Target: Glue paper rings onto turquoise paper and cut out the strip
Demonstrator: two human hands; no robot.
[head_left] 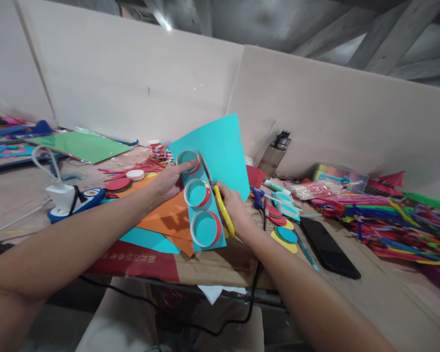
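Note:
A sheet of turquoise paper (220,151) is raised above the worktable, with three short paper-cup rings in a row on its left strip. My left hand (172,180) grips the sheet at its left edge, thumb on the farthest ring (195,166). The middle ring (207,194) and the nearest ring (217,230) stand on the same strip. My right hand (234,208) is closed round the yellow handles of scissors (225,212). Their blades lie along the paper just right of the rings, and a slit runs beside the strip.
Orange sheets (168,215) lie beneath my hands. A power strip (91,198) sits left; a glue gun (257,197), coloured paper circles (286,234), a black phone (330,248) and pipe cleaners (388,220) are right. A bottle (273,159) stands near the white partition (132,73).

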